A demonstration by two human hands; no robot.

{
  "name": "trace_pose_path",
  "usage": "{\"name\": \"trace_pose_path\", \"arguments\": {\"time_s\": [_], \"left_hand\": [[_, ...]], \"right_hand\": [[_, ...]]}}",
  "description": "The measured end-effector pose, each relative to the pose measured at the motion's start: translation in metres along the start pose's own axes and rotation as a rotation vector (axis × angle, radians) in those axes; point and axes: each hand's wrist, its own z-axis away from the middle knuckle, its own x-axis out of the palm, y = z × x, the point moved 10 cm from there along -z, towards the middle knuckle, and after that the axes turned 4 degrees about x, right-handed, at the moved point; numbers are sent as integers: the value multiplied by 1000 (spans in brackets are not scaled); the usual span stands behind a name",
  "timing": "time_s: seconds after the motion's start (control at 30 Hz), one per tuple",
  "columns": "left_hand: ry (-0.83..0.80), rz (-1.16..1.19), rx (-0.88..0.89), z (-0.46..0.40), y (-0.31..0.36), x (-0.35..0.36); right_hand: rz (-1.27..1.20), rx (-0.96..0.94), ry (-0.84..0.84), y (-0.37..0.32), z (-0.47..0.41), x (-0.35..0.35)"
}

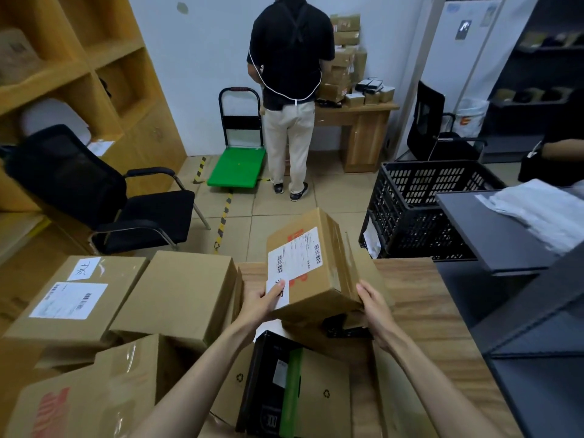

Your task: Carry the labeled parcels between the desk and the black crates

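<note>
Nearest the lens: open carton point(316, 403) at bottom centre, with a black-and-green box point(275, 387) standing inside it. Left of that, taped carton with red print point(85, 396) at bottom left. Behind it, labeled parcel point(72, 295) with a white shipping label and a handwritten sticker, touching a plain brown box point(186, 295) on its right.

Left hand point(262, 303) grips the near-left corner of the held parcel point(316, 267), thumb on top over the white label, fingers curled underneath. Parcel is tilted, lifted above the wooden desk point(426, 311), shipping label and barcodes facing up. Right hand point(376, 306) holds its near-right edge, fingers wrapped against the side.

Mid-room, left to right: wooden shelving point(79, 58), black office chair point(104, 191), green trolley point(237, 165), person in a black shirt point(290, 52) facing away at a second desk point(363, 128) stacked with boxes. Black crate point(420, 197) sits on the floor just beyond the desk's far right corner, well apart from the held parcel. Dark cabinet top point(493, 226) at far right carries white plastic bags point(543, 210).
</note>
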Motion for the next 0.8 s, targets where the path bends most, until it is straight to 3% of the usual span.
{"name": "trace_pose_path", "arguments": {"time_s": [0.07, 0.17, 0.23, 0.37, 0.6, 0.8], "left_hand": [[24, -7, 7, -3, 0, 2], [58, -68, 21, -9, 0, 5], [41, -92, 52, -12, 2, 14], [58, -204, 115, -12, 13, 29], [-36, -382, 107, -21, 23, 37], [-51, -306, 212, -29, 67, 24]], "right_hand": [[174, -115, 67, -16, -2, -11], [193, -232, 144, -32, -6, -23], [165, -276, 99, -41, -2, -18], [112, -159, -91, -32, 4, 0], [107, -95, -48, -8, 3, -14], [148, -62, -114, -17, 8, -15]]}}
